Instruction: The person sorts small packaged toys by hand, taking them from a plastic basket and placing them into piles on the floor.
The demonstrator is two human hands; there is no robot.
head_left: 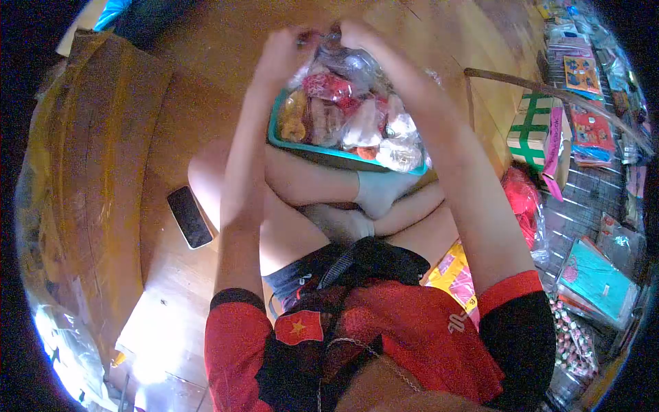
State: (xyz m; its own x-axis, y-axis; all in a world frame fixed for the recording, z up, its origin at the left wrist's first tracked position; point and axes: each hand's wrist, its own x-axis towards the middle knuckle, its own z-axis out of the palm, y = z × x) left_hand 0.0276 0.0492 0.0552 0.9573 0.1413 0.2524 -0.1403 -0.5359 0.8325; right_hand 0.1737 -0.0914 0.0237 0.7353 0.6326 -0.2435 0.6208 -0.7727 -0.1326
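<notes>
Both arms reach forward over a teal basket (322, 150) filled with clear plastic bags of red, yellow, brown and white items. My left hand (290, 53) is at the top, above the basket's far left part, with its fingers closed around something dark and reddish that is too blurred to name. Close beside it on the right, my right hand (351, 34) has its fingers bent in at the top of a clear plastic bag (353, 65). Its fingertips are too dark and blurred to make out.
A phone (190, 217) lies on the wooden floor at the left, near a large taped cardboard piece (103, 158). On the right are a box with green tape (532, 134), a red bag (522, 206) and a wire rack with packets (597, 281).
</notes>
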